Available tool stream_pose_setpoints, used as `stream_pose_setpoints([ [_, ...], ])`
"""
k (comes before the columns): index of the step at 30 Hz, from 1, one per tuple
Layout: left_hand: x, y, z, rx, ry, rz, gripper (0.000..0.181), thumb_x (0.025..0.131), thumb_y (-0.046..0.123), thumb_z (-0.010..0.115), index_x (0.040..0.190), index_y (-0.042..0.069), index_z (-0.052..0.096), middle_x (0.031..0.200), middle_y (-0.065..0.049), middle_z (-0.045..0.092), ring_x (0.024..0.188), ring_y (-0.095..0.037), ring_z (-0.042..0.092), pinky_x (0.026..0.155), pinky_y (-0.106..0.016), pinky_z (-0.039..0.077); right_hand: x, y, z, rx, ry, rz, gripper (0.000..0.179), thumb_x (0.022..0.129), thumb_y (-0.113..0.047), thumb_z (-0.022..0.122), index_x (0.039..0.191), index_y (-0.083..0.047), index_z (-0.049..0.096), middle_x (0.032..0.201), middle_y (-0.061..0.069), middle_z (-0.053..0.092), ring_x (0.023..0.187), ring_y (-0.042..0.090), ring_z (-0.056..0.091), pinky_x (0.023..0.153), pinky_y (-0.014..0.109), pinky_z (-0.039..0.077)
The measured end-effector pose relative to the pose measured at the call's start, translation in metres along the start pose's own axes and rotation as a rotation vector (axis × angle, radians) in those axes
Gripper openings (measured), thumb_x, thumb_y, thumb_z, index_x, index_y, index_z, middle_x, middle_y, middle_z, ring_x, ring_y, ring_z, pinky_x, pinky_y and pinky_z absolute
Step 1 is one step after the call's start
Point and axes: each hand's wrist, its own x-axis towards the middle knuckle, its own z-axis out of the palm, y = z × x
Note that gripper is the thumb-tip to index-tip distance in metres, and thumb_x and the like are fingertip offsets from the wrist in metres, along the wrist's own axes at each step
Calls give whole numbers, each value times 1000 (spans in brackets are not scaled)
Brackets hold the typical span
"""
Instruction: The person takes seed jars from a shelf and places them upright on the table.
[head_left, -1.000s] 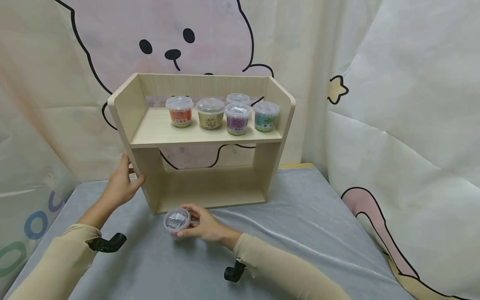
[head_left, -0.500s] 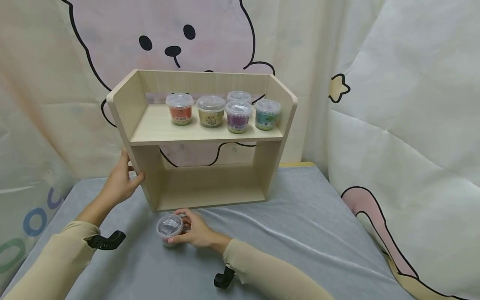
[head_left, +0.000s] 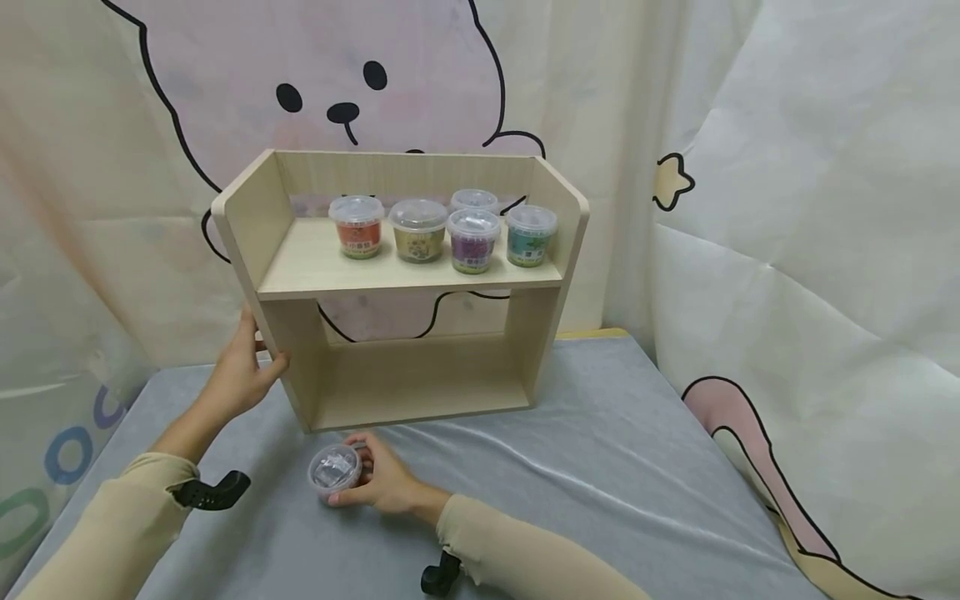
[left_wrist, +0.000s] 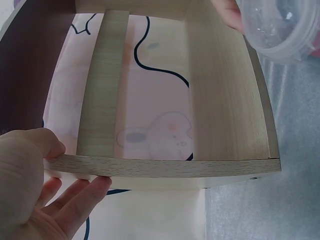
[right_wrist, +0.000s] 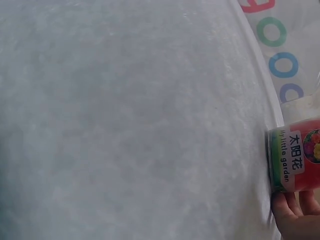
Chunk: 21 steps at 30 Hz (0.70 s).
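My right hand (head_left: 387, 481) holds a small plastic cup (head_left: 334, 471) with a clear lid, low over the cloth in front of the shelf. The right wrist view shows the cup's red and green label (right_wrist: 295, 157), which reads "My little garden". My left hand (head_left: 243, 371) grips the left side panel of a pale wooden two-tier shelf (head_left: 408, 283). In the left wrist view its thumb lies on one side of the panel edge (left_wrist: 165, 166) and the fingers on the other. On the upper tier stand several similar lidded cups, among them an orange one (head_left: 359, 237) and a purple one (head_left: 472, 250).
A grey-blue cloth (head_left: 600, 483) covers the table. Also on the upper tier are a yellow cup (head_left: 418, 242), a teal cup (head_left: 528, 246) and one partly hidden cup (head_left: 474, 200). A printed curtain (head_left: 787, 250) hangs close behind and at the sides.
My right hand has moved left and a little nearer to me with the cup in its fingers. The left hand keeps its hold on the side panel.
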Motion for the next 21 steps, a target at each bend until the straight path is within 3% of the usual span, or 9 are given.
stream_pose_setpoints([
  [19, 0, -2, 3, -14, 19, 10, 93, 92, 0, 61, 162, 17, 2, 149, -37, 36, 111, -65, 54, 73, -67, 54, -2, 3, 0, 40, -44, -12, 71, 77, 14, 78, 137, -8, 47, 120, 3, 60, 99, 2, 62, 88, 17, 51],
  [21, 0, -3, 4, -15, 26, 7, 93, 91, -1, 60, 162, 18, 2, 150, -36, 35, 112, -65, 54, 75, -68, 53, -2, 2, -2, 2, -60, -14, 72, 78, 11, 78, 141, -7, 46, 122, 5, 61, 103, 2, 61, 91, 17, 51],
])
